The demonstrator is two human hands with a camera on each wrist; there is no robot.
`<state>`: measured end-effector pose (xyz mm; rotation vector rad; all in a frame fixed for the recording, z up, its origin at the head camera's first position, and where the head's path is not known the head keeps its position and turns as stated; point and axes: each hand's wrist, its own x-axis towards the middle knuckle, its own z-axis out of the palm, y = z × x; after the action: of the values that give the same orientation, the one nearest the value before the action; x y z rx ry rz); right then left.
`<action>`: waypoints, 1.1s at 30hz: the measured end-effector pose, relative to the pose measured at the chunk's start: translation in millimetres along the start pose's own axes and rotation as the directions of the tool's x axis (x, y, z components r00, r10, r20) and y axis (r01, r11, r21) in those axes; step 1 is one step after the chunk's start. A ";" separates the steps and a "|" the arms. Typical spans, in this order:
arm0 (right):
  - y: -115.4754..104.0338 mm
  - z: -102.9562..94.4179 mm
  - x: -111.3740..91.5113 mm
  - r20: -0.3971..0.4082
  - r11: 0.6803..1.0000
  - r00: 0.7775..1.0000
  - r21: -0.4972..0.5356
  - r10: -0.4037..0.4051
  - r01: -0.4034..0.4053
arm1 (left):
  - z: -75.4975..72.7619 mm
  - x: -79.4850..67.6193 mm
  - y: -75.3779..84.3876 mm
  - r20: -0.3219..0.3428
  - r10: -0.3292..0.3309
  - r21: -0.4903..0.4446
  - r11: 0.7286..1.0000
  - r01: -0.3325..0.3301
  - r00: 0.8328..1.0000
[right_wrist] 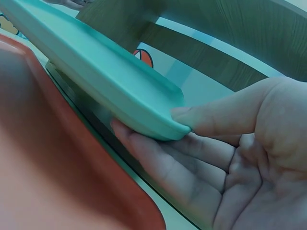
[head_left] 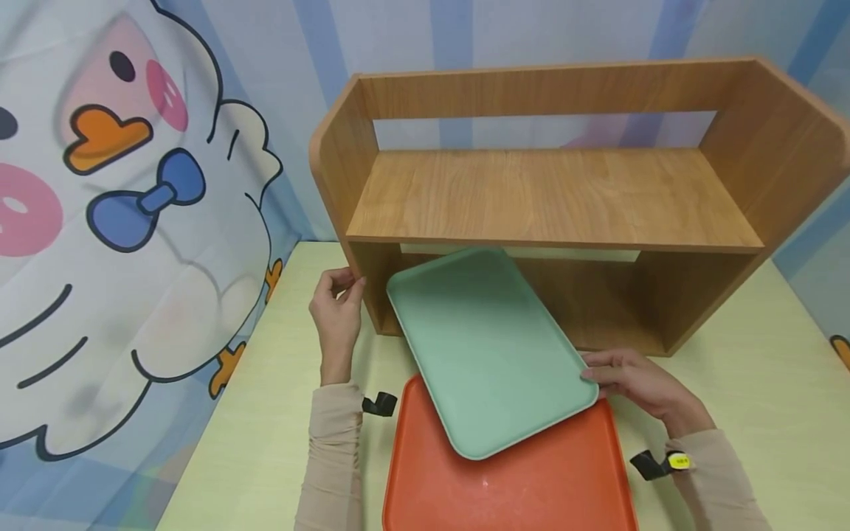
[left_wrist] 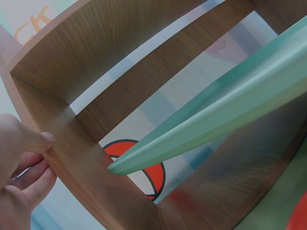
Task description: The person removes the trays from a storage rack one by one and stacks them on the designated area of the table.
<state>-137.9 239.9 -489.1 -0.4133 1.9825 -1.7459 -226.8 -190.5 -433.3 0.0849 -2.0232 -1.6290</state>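
Note:
A light green tray [head_left: 491,346] slants from the lower compartment of a wooden shelf [head_left: 551,195] out over its front. My right hand [head_left: 640,383] pinches the tray's near right corner, thumb on top and fingers beneath, as the right wrist view shows. With my left hand [head_left: 336,317] I grip the front edge of the shelf's left side panel [left_wrist: 72,158] between thumb and fingers. Below the green tray lies an orange-red tray [head_left: 505,494], partly covered by it in the head view. The green tray's far end is inside the shelf opening.
The shelf stands on a pale yellow table [head_left: 246,442]. Its upper board [head_left: 551,184] has side panels and a back rail. Behind hangs a striped blue cloth [head_left: 412,37], with a white cartoon bird [head_left: 179,295] at the left.

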 end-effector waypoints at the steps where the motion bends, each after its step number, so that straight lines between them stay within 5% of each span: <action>1: 0.5 -0.8 -0.5 0.002 1.000 1.000 -0.011 0.000 0.000 | 0.5 -0.1 -0.3 0.000 -0.003 0.000 1.000 0.003 1.000; 12: 1.3 -6.8 -10.3 -0.013 0.995 0.998 -0.089 0.054 -0.055 | 1.6 -1.0 -0.8 0.002 0.005 0.023 1.000 -0.005 1.000; 33: 8.9 -21.4 -19.0 0.016 0.985 1.000 -0.169 -0.017 0.019 | 1.4 0.5 -0.9 0.000 0.008 0.064 0.998 -0.008 1.000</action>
<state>-132.4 269.0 -493.3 -0.4999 2.1315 -1.5857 -228.1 -189.7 -434.2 0.0998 -2.0731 -1.5601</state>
